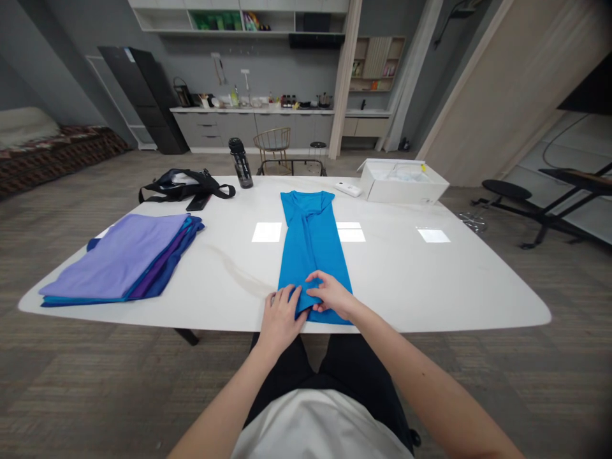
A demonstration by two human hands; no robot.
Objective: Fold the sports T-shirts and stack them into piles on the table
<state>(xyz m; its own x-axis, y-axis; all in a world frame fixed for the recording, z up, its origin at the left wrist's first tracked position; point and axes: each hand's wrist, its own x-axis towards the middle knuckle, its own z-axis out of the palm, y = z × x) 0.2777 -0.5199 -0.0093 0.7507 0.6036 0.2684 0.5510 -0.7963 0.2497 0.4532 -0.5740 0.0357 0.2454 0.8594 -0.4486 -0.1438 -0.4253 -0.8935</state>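
Note:
A blue T-shirt (310,245) lies lengthwise on the white table in front of me, its sides folded in to make a narrow strip. The neck and sleeve end points away from me. At the near end, my left hand (281,315) has its fingers bent over the left part of the hem, with the thumb at the cloth's edge. My right hand (331,296) is beside it, index finger held apart and the other fingers curled at a slightly raised edge of the cloth. The exact grip of its fingertips is partly hidden.
On the white table (396,274), a pile of folded purple and blue clothes (119,255) lies at left. Farther back are a black bag (184,185), a phone (198,202), a dark bottle (240,164), a small white device (348,189) and a white box (401,185).

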